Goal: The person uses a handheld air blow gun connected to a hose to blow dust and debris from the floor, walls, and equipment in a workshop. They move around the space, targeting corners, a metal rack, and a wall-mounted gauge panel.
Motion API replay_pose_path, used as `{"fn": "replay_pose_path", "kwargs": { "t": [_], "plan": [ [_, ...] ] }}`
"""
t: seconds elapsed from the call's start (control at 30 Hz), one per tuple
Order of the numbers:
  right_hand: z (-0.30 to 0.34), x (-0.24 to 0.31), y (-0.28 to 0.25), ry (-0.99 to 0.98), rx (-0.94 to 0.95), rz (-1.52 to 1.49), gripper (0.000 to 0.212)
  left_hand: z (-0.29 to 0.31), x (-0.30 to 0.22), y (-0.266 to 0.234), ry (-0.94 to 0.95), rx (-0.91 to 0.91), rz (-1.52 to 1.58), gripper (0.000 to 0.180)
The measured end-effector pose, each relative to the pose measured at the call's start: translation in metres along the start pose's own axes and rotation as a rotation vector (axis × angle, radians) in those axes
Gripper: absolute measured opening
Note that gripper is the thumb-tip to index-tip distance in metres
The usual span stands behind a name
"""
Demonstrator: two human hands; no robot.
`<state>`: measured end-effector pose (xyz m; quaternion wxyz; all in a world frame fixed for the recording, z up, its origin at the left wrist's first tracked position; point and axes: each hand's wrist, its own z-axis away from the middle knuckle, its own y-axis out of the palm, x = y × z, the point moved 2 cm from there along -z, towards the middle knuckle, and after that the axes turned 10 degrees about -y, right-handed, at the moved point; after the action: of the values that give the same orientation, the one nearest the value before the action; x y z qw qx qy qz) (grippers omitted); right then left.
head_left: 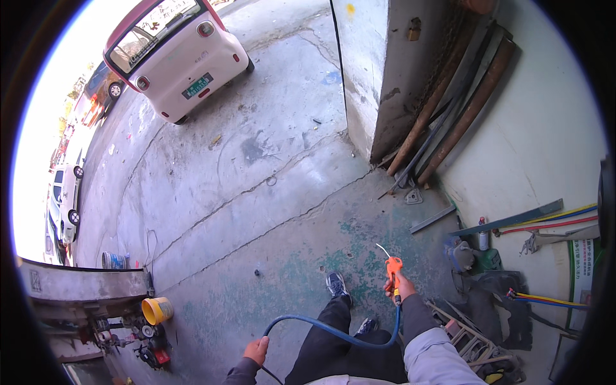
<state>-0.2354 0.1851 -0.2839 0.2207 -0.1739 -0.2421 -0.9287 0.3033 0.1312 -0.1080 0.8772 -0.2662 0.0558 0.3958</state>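
In my right hand (403, 287) is an orange air blow gun (393, 265) with a thin bent metal nozzle that points up and away to the left. A blue air hose (333, 326) runs from the base of its handle, sags across in front of my legs and arcs up to the left. My left hand (257, 350) is closed around that hose near the lower edge. Beyond the hose, one blue-and-white shoe (337, 286) stands on the worn green floor paint, with the other shoe (367, 326) nearer to me.
A pink-and-white small car (192, 58) is parked ahead. Metal pipes (465, 109) lean by the wall pillar (378, 70). At right lie a folded stepladder (471, 340), a spray can (482, 239) and dark cloths. A yellow bucket (157, 310) and a workbench (90, 283) stand left.
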Motion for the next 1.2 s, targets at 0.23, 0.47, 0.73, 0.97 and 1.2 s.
{"fn": "replay_pose_path", "kwargs": {
  "t": [0.23, 0.47, 0.73, 0.97, 1.2],
  "plan": [
    [-0.054, -0.002, 0.096, 0.050, 0.075, 0.001, 0.047, -0.035, -0.076, -0.058, -0.024, -0.002, 0.048, 0.061],
    [-0.080, 0.023, 0.101, 0.105, 0.108, 0.204, 0.045, -0.063, -0.147, -0.055, 0.049, 0.049, -0.186, 0.064],
    [-0.075, 0.132, -0.021, -0.103, -0.210, -0.121, 0.044, -0.037, -0.212, -0.009, 0.053, 0.078, -0.115, 0.057],
    [-0.078, 0.212, -0.035, -0.150, 0.021, 0.100, 0.050, -0.002, -0.239, 0.050, 0.032, 0.168, -0.060, 0.053],
    [-0.068, 0.278, -0.044, -0.090, 0.048, -0.076, 0.049, 0.007, -0.262, 0.090, 0.032, 0.130, -0.069, 0.058]
  ]
}}
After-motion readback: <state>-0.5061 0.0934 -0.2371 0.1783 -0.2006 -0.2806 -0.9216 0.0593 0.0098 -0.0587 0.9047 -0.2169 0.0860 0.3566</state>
